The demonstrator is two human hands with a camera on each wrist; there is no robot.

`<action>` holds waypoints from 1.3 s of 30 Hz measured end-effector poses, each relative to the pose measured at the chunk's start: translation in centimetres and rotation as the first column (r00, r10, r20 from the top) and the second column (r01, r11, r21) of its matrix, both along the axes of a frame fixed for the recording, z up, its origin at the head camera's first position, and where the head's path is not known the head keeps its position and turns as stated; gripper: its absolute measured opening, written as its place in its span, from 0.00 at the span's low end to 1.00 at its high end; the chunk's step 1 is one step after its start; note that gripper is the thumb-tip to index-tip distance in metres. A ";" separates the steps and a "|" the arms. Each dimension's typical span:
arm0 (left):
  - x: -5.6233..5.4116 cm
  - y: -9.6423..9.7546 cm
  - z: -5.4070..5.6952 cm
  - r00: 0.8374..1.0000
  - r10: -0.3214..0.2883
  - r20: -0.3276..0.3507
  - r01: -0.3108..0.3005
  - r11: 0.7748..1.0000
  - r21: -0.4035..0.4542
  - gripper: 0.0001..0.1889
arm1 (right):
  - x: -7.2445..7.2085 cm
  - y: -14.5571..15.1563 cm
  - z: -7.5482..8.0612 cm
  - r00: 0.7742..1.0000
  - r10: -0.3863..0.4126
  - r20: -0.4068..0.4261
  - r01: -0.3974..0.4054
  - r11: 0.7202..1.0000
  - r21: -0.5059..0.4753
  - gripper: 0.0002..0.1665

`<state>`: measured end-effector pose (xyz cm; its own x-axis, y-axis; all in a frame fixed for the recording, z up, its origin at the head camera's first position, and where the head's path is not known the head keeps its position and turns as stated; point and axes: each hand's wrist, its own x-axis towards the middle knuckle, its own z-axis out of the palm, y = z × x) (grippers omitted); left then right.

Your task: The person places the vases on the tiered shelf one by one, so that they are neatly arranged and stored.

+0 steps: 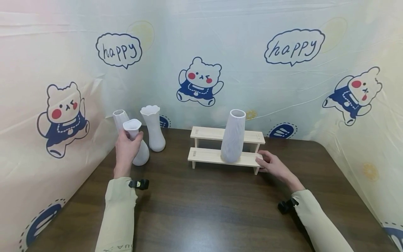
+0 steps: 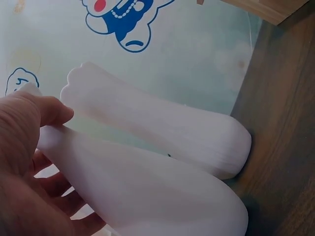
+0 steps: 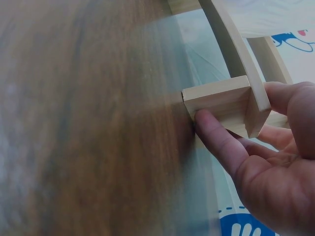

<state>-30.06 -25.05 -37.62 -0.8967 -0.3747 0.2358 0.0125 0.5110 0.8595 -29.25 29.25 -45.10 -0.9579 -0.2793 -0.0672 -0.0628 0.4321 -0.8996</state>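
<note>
My left hand [image 1: 127, 148] holds a white vase [image 1: 142, 155] by its narrow neck, below the flared rim. In the left wrist view, the vase's rounded body [image 2: 162, 184] slants down toward the dark tabletop, its base close to the wood. Beside it stands a taller white vase with a scalloped rim [image 1: 154, 131]; a third white vase [image 1: 119, 120] is partly hidden behind my hand. My right hand [image 1: 272, 164] grips the right end of a two-tier light wooden stand [image 1: 206, 155], a finger against its end leg [image 3: 221, 105]. A textured white vase [image 1: 233, 138] stands upright on the lower tier.
A dark brown wooden table [image 1: 195, 206] carries everything. Behind it and on both sides hangs a pale curtain [image 1: 245, 87] printed with cartoon bears and lettering. The stand's upper tier [image 1: 207, 133] sits near the table's back edge.
</note>
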 end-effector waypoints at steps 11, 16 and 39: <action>0.0 0.4 0.2 0.998 -0.047 0.049 0.050 0.998 -0.050 0.37 | -0.2 0.1 -0.3 1.000 -0.004 -0.003 0.004 1.000 0.016 0.37; -0.1 0.9 0.0 0.994 -0.107 0.015 0.108 0.989 -0.104 0.34 | -0.2 0.0 -0.3 1.000 -0.008 0.003 0.007 1.000 0.005 0.36; -0.3 3.6 -0.4 0.980 -0.194 0.035 0.197 0.959 -0.203 0.27 | -0.1 0.0 0.0 1.000 -0.011 0.019 0.011 1.000 -0.002 0.37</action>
<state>-30.38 -21.46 -38.00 -0.9516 -0.1364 0.2754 0.1181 0.6649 0.7375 -29.34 29.21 -45.13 -0.9593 -0.2693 -0.0846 -0.0414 0.4306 -0.9016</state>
